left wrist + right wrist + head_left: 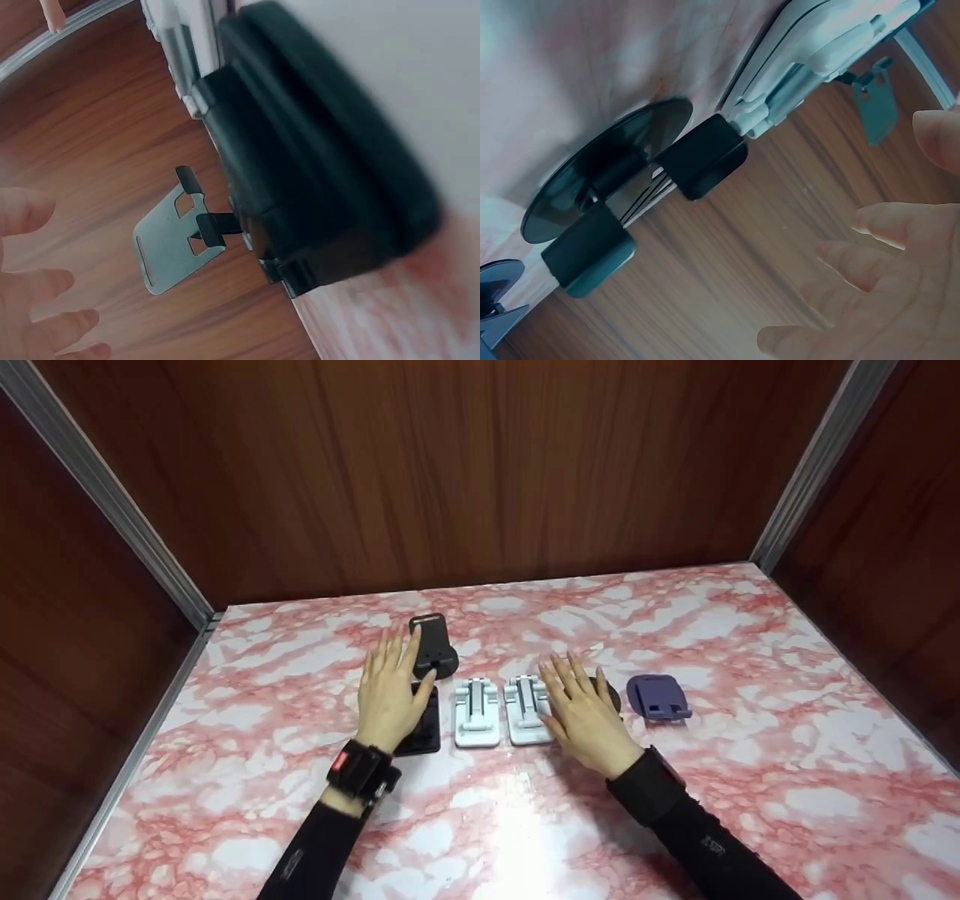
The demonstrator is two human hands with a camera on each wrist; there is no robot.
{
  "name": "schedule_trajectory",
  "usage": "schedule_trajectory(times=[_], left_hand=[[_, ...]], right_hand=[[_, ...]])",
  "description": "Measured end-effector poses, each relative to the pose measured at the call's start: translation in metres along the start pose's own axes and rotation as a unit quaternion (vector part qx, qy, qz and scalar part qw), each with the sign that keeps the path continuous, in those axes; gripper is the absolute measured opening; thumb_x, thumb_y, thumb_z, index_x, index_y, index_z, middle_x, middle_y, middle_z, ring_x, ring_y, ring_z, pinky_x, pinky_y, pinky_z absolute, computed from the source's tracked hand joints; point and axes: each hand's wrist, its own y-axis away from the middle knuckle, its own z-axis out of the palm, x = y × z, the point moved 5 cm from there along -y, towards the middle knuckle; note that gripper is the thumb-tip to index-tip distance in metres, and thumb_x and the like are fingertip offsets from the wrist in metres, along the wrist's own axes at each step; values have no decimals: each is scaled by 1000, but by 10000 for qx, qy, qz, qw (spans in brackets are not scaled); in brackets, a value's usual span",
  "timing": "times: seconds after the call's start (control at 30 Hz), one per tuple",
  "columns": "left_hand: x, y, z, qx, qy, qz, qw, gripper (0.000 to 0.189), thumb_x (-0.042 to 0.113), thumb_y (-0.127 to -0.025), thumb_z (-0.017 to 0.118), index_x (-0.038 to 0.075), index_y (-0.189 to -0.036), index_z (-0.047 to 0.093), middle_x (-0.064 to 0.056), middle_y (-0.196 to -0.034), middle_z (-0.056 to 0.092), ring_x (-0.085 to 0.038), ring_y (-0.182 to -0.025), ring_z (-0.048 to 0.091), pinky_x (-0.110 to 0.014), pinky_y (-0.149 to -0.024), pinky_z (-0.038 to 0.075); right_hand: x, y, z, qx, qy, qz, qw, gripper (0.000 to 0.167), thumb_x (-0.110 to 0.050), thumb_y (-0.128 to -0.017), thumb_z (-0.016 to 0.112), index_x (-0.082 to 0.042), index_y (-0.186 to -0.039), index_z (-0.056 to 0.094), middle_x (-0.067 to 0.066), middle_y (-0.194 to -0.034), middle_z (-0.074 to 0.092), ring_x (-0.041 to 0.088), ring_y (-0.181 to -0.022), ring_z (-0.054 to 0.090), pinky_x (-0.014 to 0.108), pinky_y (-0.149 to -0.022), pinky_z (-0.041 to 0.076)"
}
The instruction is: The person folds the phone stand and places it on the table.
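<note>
My left hand (388, 699), fingers straight, is held over a folded black phone stand (425, 729) and partly hides it. In the left wrist view, the fingers (45, 289) stay apart from that stand. Behind it a black phone stand with a round base (432, 641) has its plate raised. Two folded white phone stands (477, 720) (527, 712) lie side by side in the middle. My right hand (586, 714), fingers extended, covers most of another round-based black phone stand (607, 172). Neither hand holds anything.
A purple phone stand (658, 697) sits to the right of my right hand. The pink marbled tabletop (750, 750) is enclosed by brown wood-grain panels (480, 472) at the back and sides, with metal posts (825, 457) at the corners.
</note>
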Motion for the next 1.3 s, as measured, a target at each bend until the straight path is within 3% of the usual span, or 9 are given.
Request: schedule_trajectory(times=[0.2, 0.47, 0.67, 0.73, 0.9, 0.97, 1.03, 1.2, 1.3], left_hand=[[-5, -24, 5, -122, 254, -293, 9992, 67, 29, -97, 59, 1, -150, 32, -21, -152, 33, -37, -140, 27, -48, -115, 21], [-16, -41, 13, -227, 1055, -780, 9911, 65, 27, -98, 55, -11, -145, 32, -28, -147, 36, -39, -136, 34, -44, -114, 25], [-24, -52, 20, -594, 1835, -1310, 9724, 61, 26, -100, 51, -10, -145, 32, -29, -148, 33, -41, -135, 34, -44, -114, 26], [-28, -54, 22, -687, 2074, -1493, 9643, 60, 25, -100, 51, -9, -145, 33, -27, -145, 39, -39, -132, 41, -43, -112, 30], [-34, -59, 27, -625, 2864, -1798, 9390, 53, 14, -98, 55, -10, -142, 40, -29, -126, 57, -38, -115, 58, -41, -101, 44], [-36, -60, 29, -577, 3019, -1850, 9334, 48, 10, -96, 57, -10, -138, 46, -30, -119, 60, -38, -112, 59, -41, -98, 46], [-38, -61, 31, -577, 3041, -1895, 9318, 45, 7, -94, 59, -10, -135, 49, -30, -115, 61, -38, -109, 59, -42, -96, 47], [-43, -61, 37, -589, 2681, -1943, 9417, 37, 3, -91, 63, -8, -126, 57, -27, -106, 63, -36, -101, 59, -42, -91, 48], [-46, -62, 38, -473, 2637, -1989, 9427, 27, 1, -89, 65, -6, -115, 63, -22, -99, 64, -31, -93, 61, -38, -83, 51]], right_hand=[[-7, 0, 1, -27, 13, -126, 9999, 70, -27, -96, 61, -2, -152, 26, 22, -156, 20, 39, -143, 15, 66, -110, 14], [-12, 1, 4, -56, -41, -193, 9998, 67, -27, -97, 60, -1, -151, 30, 23, -155, 23, 40, -143, 16, 65, -110, 14], [-17, 1, 6, -60, -10, -256, 9997, 67, -29, -97, 60, -2, -151, 31, 21, -156, 22, 39, -144, 14, 65, -110, 13], [-19, 2, 7, -53, -75, -265, 9996, 67, -28, -97, 60, -2, -150, 31, 20, -157, 21, 38, -144, 13, 65, -111, 12], [-26, 2, 9, -77, -93, -393, 9992, 68, -27, -96, 61, -3, -151, 31, 18, -157, 22, 38, -144, 15, 65, -111, 10], [-29, 3, 10, -88, -16, -477, 9988, 69, -27, -96, 61, -3, -151, 30, 19, -156, 24, 39, -143, 16, 65, -110, 12], [-31, 3, 11, -105, 1, -534, 9985, 69, -26, -95, 62, -3, -152, 29, 19, -155, 26, 39, -143, 16, 65, -110, 12], [-34, 4, 10, -152, -136, -543, 9983, 69, -27, -97, 61, -6, -153, 26, 18, -156, 24, 36, -145, 13, 63, -112, 10], [-34, 4, 11, -201, -247, -548, 9980, 69, -28, -98, 58, -7, -154, 24, 16, -158, 20, 36, -145, 12, 63, -112, 9]])
